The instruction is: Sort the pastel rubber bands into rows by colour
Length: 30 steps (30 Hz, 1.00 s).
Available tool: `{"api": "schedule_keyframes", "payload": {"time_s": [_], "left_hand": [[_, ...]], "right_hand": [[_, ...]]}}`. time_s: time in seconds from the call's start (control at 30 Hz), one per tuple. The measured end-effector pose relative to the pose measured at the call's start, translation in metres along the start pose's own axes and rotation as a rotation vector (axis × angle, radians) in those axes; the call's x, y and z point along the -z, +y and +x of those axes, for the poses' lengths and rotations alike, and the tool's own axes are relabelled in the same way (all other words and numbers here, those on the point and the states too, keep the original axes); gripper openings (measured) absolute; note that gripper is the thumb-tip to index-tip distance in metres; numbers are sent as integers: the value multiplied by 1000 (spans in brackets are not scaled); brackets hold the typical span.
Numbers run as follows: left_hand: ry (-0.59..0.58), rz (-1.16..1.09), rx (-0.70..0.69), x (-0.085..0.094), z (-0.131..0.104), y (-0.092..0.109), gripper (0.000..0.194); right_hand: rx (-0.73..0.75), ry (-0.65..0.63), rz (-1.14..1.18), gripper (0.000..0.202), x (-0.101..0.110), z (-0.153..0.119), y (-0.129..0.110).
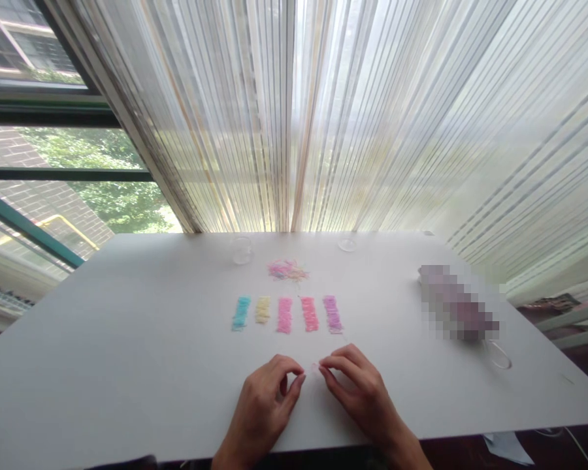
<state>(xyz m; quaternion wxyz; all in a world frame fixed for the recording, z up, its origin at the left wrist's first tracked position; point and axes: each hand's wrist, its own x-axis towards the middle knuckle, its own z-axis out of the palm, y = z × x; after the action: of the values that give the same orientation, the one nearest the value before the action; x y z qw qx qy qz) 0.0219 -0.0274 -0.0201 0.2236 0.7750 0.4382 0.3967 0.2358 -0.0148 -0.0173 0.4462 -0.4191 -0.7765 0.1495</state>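
Over the near middle of the white table (151, 365), my left hand (270, 395) and my right hand (360, 386) face each other a short way apart. A small, thin pink loop (314, 367), perhaps a rubber band, shows at the fingertips of my right hand, which are pinched on it. My left thumb and forefinger are also pressed together; what they hold, if anything, is too small to tell. Beyond the hands lie columns of small thin pieces: blue (241, 314), yellow (262, 309), pink (285, 315), coral pink (310, 314) and purple (332, 314).
A loose pile of mixed-colour pieces (287, 269) lies behind the columns. Farther back stand a clear round container (242, 250) and a clear shallow lid or dish (347, 245). A blurred purplish object (455, 303) with a loop is at the right. Curtains (294, 130) hang behind the table.
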Motion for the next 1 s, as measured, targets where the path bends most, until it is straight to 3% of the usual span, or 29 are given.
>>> {"api": "schedule_keyframes", "payload": {"time_s": [0.17, 0.33, 0.8, 1.0], "left_hand": [[-13, 43, 9, 1, 1, 1, 3], [-20, 60, 23, 1, 2, 2, 5], [-68, 89, 55, 0, 3, 4, 13], [-68, 202, -11, -4, 6, 3, 14]], "right_hand": [[-113, -40, -126, 9, 19, 10, 22], [-183, -13, -197, 13, 22, 13, 31], [-95, -56, -315, 26, 14, 4, 29], [-99, -44, -325, 26, 13, 5, 28]]}}
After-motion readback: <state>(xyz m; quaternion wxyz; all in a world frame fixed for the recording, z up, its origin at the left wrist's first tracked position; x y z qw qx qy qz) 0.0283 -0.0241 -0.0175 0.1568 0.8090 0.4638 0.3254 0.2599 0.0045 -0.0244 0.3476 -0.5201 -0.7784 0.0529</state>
